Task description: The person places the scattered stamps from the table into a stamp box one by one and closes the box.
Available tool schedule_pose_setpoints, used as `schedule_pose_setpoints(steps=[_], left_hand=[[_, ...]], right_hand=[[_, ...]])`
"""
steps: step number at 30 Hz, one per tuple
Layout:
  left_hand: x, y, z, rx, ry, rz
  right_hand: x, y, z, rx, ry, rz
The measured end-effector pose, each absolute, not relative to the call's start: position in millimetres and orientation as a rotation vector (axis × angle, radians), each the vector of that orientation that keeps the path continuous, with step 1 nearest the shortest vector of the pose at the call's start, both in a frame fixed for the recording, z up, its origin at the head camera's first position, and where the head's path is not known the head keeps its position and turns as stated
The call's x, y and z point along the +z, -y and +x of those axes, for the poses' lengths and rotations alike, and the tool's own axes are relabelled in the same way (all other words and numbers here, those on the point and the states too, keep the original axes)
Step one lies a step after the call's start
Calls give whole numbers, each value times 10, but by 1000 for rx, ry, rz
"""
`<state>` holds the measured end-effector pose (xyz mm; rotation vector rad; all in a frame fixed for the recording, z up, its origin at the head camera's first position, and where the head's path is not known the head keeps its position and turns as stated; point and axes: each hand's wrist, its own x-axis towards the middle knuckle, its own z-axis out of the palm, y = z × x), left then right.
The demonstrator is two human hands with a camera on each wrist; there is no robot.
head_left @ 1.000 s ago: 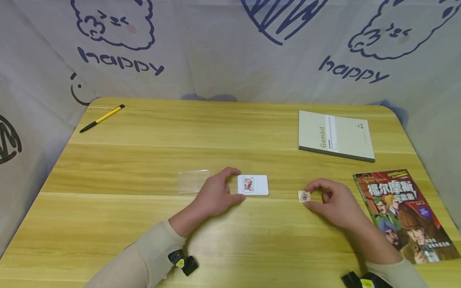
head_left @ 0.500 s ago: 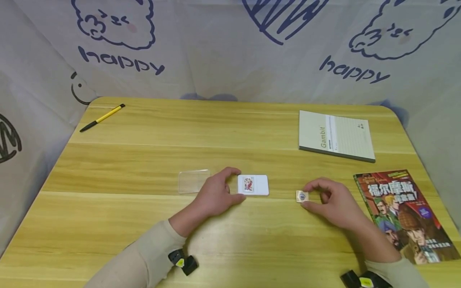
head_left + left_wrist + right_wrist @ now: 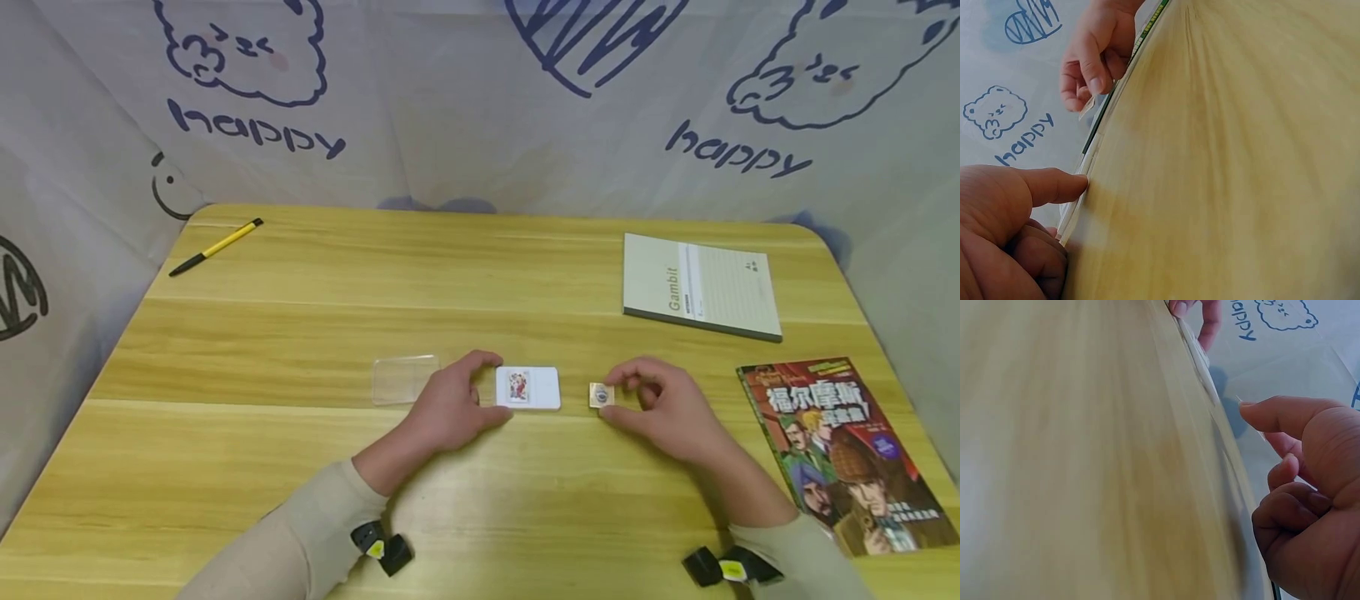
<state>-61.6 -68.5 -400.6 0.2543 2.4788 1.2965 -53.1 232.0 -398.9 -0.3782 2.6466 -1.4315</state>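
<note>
Worktop: square card pinched by right hand has been brought nearer, but remains apart from, white case gripped by left hand.

Surface finishes: wood, plastic, paper, cloth
The table has a wood-look top with lengthwise grain, smooth with a soft sheen. The white case is smooth, opaque and plastic in appearance; the picture stamp on it reads as printed paper. The small square piece is thin, printed and paper-like. The transparent cover is clear, smooth plastic in appearance. The notebook has a matt paper or card cover; the magazine is smooth printed paper. The pen has a smooth, plastic-looking barrel. The backdrop is matt, creased cloth; the sleeve is soft, matt fabric
</note>
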Motion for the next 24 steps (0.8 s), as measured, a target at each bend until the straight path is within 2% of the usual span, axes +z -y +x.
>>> schedule_pose_setpoints(steps=[24], left_hand=[[-4010, 691, -611, 1300, -2476, 251]], right_hand=[[-4049, -1867, -834, -1448, -2492, -466]])
